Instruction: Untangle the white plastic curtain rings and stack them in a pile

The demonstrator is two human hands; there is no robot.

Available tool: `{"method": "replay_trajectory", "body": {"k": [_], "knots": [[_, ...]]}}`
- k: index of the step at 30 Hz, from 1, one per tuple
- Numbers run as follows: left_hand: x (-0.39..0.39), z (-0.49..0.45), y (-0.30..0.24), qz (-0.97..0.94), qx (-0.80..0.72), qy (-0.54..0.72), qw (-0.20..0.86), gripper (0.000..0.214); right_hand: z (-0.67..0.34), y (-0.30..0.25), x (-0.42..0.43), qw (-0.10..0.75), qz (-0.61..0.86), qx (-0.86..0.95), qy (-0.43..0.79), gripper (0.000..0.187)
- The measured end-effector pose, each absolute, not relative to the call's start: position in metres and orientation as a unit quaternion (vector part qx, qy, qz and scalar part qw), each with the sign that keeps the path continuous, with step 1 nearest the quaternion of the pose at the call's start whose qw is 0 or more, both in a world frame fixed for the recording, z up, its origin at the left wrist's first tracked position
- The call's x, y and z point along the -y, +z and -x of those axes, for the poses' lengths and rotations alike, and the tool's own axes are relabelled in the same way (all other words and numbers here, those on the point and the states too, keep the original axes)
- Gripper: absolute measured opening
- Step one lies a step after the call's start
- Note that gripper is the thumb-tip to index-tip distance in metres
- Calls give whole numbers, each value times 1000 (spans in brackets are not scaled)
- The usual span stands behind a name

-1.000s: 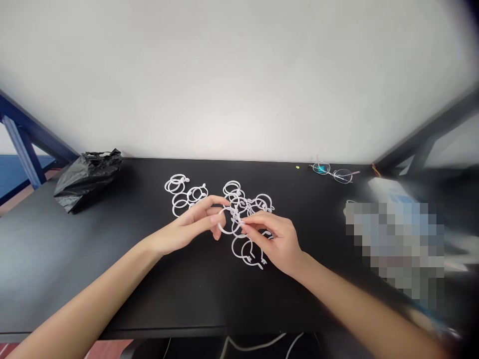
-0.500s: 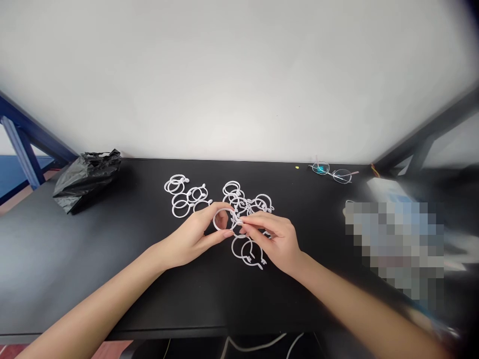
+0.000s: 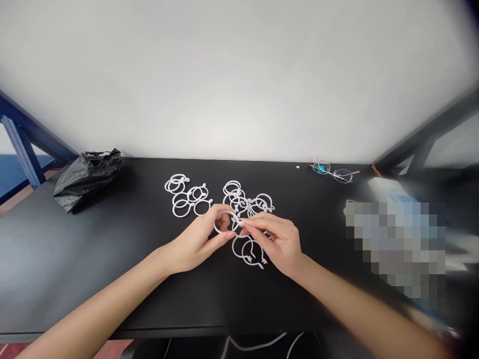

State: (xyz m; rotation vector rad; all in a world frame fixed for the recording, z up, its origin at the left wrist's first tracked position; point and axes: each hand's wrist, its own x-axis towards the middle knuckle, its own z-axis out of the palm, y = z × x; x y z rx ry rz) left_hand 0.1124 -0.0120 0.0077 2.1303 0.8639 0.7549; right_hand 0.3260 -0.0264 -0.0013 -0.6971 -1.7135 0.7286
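My left hand (image 3: 196, 243) is closed around one side of a white plastic curtain ring (image 3: 215, 227), thumb at its lower edge and fingers over the top. The clasp end of this same ring is pinched between the thumb and fingertips of my right hand (image 3: 281, 244). Whether the clasp is fastened is too small to tell. Right under the hands lies a loose pile of similar white rings (image 3: 239, 202), some with unfastened ends, partly covered by my right fingers. A second group of rings (image 3: 181, 216) rests to the left of it, most of them looking closed.
The black table (image 3: 168, 304) stands against a pale wall. On its left is a crumpled black plastic bag (image 3: 88, 174). A pair of glasses (image 3: 332, 173) lies at the back right, near a small yellow speck (image 3: 297, 167). Farther right is a blurred, pixelated package (image 3: 400, 249).
Both hands keep their grip on the ring. They have shifted only slightly, and the ring has tipped a little. The piles lie as before.
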Motion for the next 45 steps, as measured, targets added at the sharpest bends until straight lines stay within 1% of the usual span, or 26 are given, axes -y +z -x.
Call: {"method": "replay_trajectory", "body": {"k": [10,16,19,22,25,29,32,36,45], "knots": [[11,-113,8,-822,-336,287,360,22,-325,-2,27,548,294,720,309,27],[10,-111,14,-827,-347,257,360,24,-325,-1,26,540,304,729,290,25],[7,-107,16,-851,-357,244,298,30,-326,-2,25,529,320,730,292,24],[1,-101,15,-882,-368,252,153,34,-325,-5,25,529,335,715,312,24],[-9,-93,15,-883,-387,263,17,31,-325,-6,25,534,340,701,328,22],[-22,-81,15,-858,-451,232,-77,31,-325,-5,25,533,343,700,328,20],[-28,-71,13,-826,-516,193,-118,33,-325,-4,25,535,346,701,319,19],[-35,-59,7,-792,-575,148,-142,37,-325,-3,25,534,352,702,314,18],[-40,-51,0,-787,-587,109,-158,36,-326,-3,25,529,348,707,314,17]]}}
